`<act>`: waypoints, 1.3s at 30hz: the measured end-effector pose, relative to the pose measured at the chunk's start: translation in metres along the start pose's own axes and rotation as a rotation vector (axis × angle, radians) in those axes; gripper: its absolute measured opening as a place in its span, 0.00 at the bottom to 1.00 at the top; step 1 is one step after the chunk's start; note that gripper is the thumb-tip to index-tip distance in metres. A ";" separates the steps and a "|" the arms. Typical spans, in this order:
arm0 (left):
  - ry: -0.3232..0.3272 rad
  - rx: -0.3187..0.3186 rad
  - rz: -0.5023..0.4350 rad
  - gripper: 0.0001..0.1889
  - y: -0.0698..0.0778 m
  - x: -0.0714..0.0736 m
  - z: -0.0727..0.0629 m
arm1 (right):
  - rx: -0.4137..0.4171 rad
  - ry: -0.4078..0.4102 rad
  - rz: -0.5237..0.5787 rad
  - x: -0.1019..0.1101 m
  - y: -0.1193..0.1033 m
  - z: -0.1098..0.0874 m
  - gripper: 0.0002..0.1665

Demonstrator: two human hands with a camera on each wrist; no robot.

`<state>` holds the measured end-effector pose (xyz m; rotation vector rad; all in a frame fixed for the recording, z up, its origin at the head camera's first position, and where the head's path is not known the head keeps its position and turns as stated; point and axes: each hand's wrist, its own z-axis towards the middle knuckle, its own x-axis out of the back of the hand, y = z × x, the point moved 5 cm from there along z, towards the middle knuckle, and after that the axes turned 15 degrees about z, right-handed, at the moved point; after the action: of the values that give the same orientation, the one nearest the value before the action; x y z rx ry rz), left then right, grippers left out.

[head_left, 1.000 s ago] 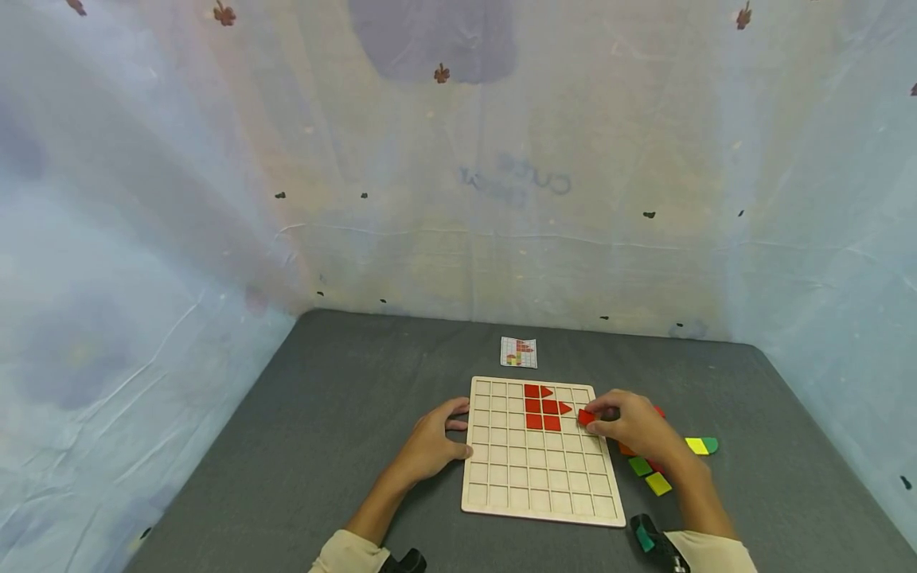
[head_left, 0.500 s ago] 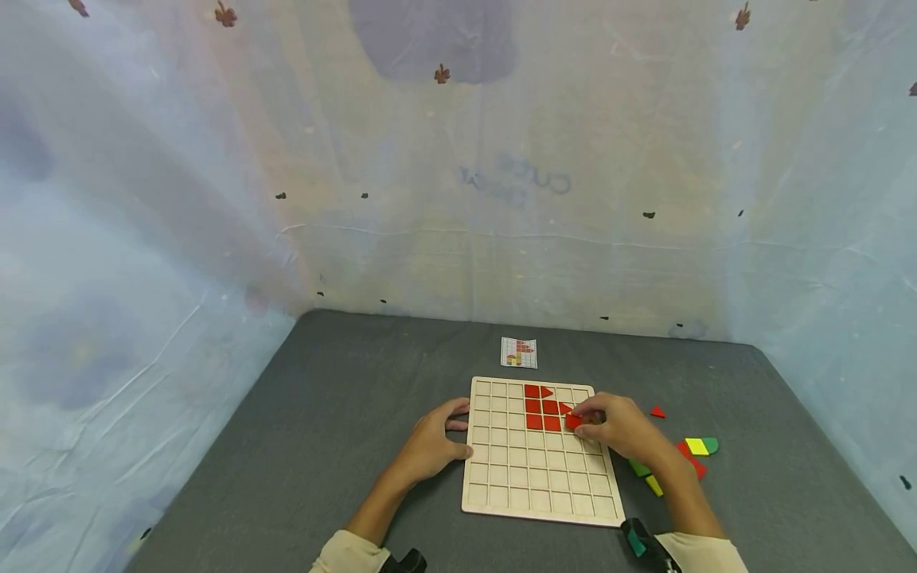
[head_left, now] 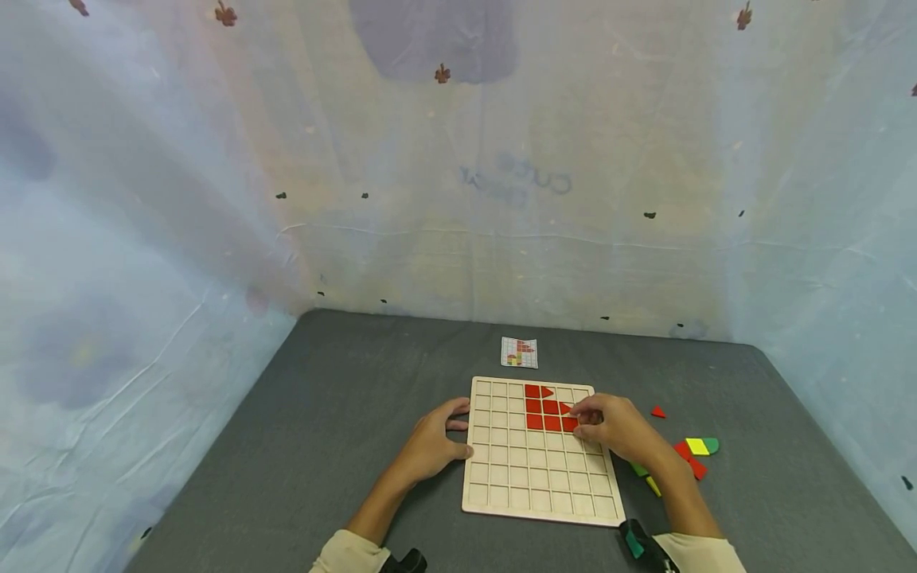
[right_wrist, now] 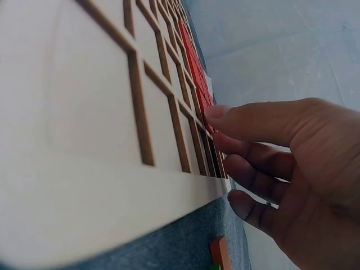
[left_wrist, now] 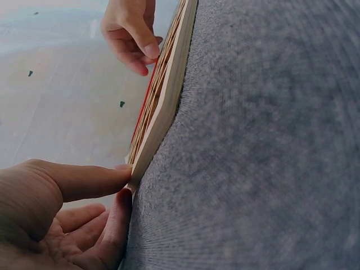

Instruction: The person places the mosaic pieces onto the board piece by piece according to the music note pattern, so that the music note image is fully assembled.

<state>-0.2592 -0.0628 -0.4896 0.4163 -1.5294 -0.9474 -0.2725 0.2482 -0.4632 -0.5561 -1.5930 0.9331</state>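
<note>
A square wooden grid board (head_left: 519, 477) lies flat on the dark table. Red squares (head_left: 533, 422) and red triangles (head_left: 548, 392) sit in its upper cells. My right hand (head_left: 622, 430) is over the board's right side, its thumb and fingertips touching the rightmost red square (head_left: 569, 424), which lies flat in its cell. In the right wrist view, the thumb of the right hand (right_wrist: 281, 152) rests at the red pieces' end, the other fingers loosely bent. My left hand (head_left: 433, 442) touches the board's left edge with spread thumb and fingers; the left wrist view shows the thumb (left_wrist: 93, 181) on that edge.
A small printed pattern card (head_left: 519, 352) lies behind the board. To the right are a loose red triangle (head_left: 657, 411), yellow pieces (head_left: 696, 446), a green rounded piece (head_left: 711, 445) and red pieces (head_left: 691, 459). My right forearm partly covers several pieces. A pale curtain hangs behind the table.
My right hand has moved left over the board with the red square, which now lies flat in a cell below a red triangle. The left hand has stayed at the board's edge.
</note>
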 end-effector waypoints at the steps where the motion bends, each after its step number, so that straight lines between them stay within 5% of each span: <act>1: 0.000 -0.001 0.000 0.42 0.000 0.000 0.000 | -0.001 0.002 0.004 0.000 0.000 0.000 0.15; 18: -0.003 0.003 -0.013 0.42 -0.001 0.000 0.001 | 0.007 0.005 0.044 0.003 0.002 0.000 0.17; 39: -0.008 0.004 -0.015 0.42 -0.001 0.000 0.000 | 0.012 0.169 -0.011 0.051 0.030 -0.021 0.24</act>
<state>-0.2595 -0.0630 -0.4905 0.4279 -1.5369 -0.9593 -0.2683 0.3105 -0.4571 -0.6014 -1.4368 0.8642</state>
